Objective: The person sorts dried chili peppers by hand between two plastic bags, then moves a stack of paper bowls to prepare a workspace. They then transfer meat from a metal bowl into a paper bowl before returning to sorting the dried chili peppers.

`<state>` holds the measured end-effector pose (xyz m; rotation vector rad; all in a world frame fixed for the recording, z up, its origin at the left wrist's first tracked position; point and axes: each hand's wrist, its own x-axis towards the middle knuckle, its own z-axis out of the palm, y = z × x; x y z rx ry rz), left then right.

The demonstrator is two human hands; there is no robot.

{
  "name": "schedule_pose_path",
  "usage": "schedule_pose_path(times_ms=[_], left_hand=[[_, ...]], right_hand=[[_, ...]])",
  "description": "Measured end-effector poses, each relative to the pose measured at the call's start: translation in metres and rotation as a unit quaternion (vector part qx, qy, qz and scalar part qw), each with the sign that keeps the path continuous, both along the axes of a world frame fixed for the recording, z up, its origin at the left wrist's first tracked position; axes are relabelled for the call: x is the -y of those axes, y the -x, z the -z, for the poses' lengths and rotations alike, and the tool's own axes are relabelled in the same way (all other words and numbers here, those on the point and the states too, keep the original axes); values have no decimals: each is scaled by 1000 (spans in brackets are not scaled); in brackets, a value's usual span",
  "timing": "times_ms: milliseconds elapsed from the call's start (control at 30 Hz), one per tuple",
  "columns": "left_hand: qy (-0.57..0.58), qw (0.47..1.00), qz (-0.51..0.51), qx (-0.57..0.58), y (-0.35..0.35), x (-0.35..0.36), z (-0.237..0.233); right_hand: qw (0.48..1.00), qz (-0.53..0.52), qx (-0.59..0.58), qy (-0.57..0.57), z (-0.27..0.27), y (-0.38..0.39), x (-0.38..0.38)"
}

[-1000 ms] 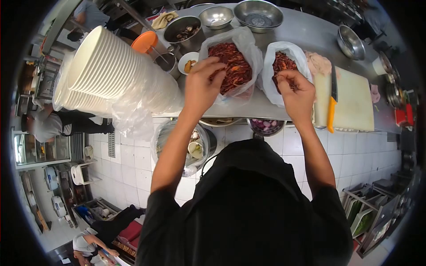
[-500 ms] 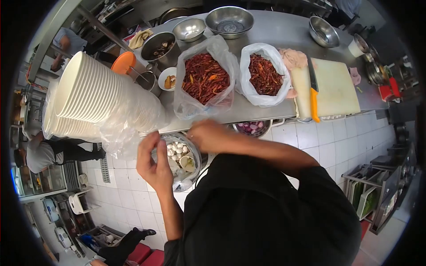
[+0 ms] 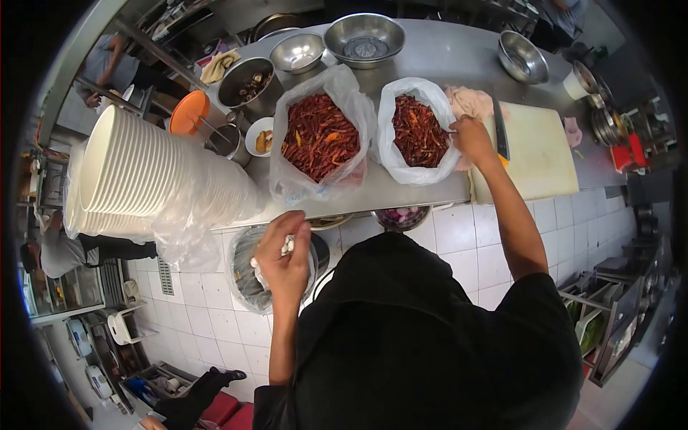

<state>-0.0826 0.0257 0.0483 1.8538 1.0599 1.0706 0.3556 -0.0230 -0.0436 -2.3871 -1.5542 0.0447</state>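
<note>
My left hand [image 3: 284,256] hovers over a plastic-lined bin [image 3: 245,287] below the counter edge. Its fingers are curved, with a gap at the thumb where small white round pieces [image 3: 287,245] show; I see nothing gripped. At the rim of the white bag [image 3: 408,174], my right hand [image 3: 474,140] has its fingers pinched together; what is between them is too small to make out. Dried red chillies [image 3: 418,132] fill that bag. A larger clear bag [image 3: 304,188] of dried chillies [image 3: 320,136] stands to its left.
Stacked white tubs [image 3: 129,168] in plastic stand at the left. A knife [image 3: 500,132] lies on the cutting board [image 3: 539,147] near my right hand. Steel bowls [image 3: 364,39] and a pot [image 3: 249,80] line the back. Purple pieces [image 3: 403,216] sit in a pan below the counter.
My right hand has moved from above the bin up and right to the white chilli bag. My left hand has shifted slightly right, covering more of the bin's contents. The view has shifted a little.
</note>
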Motion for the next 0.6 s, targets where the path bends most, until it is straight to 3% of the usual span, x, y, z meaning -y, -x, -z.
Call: schedule_pose_path(times_ms=[167,267,300,400,467,567,600], left_hand=[[27,998,54,0,-43,0,-13],[35,994,96,26,-76,-8,-7],[33,992,115,38,-86,-12,-1],[176,972,153,31,-123,-14,2],[238,957,160,47,-152,-15,6],[253,949,152,112,-185,-19,26],[237,953,140,128,-193,-21,27]], right_hand=[[1000,-4,3,0,-7,-5,3],[994,36,-51,-85,-33,1,14],[979,71,-154,-110,-35,5,17],[863,132,-453,-179,-36,21,19],[735,127,-630,-217,-36,39,17],[617,118,-740,-241,-55,82,11],[607,96,-753,-233,-55,91,9]])
